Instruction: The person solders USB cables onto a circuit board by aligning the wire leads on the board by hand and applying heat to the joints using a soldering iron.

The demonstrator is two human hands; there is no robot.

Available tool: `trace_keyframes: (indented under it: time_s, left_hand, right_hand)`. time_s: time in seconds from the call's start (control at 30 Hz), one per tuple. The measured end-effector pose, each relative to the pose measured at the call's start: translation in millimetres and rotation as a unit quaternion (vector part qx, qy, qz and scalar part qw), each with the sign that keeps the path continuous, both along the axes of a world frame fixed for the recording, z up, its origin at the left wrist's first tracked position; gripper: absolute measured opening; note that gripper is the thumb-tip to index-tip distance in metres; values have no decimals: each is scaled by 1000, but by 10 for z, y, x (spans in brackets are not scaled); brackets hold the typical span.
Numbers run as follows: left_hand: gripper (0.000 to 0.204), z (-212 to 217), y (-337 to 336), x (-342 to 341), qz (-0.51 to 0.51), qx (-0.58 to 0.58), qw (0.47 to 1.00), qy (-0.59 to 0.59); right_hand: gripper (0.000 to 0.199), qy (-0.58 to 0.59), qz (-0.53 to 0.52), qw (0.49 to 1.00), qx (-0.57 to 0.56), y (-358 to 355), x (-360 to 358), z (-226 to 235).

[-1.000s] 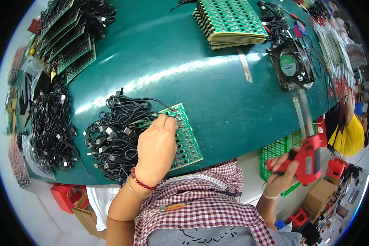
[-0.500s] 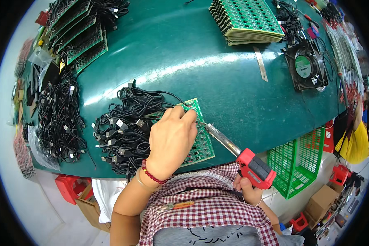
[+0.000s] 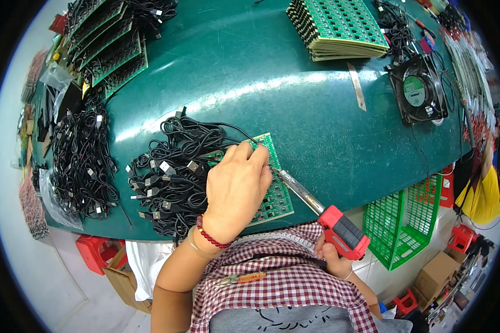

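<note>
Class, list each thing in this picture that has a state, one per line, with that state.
Left hand: flat on the board.
Board: lying flat, partly covered.
Right hand: gripping the soldering iron.
Soldering iron: tip at the board's edge.
Cables: heaped beside the board.
Board stack: piled.
Fan: lying flat.

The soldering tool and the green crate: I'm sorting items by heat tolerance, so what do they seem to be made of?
The soldering tool: its shaft looks like bare metal, silvery with a glossy sheen; the grip in the right hand appears to be red moulded plastic with a dark ribbed panel, possibly rubber. The green crate: likely plastic, judging by its uniform bright colour and moulded lattice walls.
</note>
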State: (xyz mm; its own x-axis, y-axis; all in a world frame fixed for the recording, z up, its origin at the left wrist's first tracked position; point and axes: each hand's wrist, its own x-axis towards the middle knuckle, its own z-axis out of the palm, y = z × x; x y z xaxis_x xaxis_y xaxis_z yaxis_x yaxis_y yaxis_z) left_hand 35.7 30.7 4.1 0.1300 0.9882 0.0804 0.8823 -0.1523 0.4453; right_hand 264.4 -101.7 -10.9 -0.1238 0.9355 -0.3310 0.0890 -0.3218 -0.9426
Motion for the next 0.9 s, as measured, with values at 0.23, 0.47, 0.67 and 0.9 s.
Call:
trace_keyframes:
  time_s: [0.23, 0.47, 0.67, 0.9]
  left_hand:
    - [9, 14, 17, 11, -5, -3, 1000, -3]
    - [8, 18, 23, -21, 8, -14, 1000, 10]
    - [8, 10, -48, -48, -46, 64, 995, 63]
    - [12, 519, 138, -1400, 147, 221, 957, 117]
  right_hand:
    - [15, 55, -8, 998, 11, -56, 85, -2]
    - [19, 56, 20, 998, 6, -46, 72, -22]
    - [43, 62, -166, 982, 63, 21, -32, 7]
    - [44, 69, -199, 972, 104, 142, 66, 5]
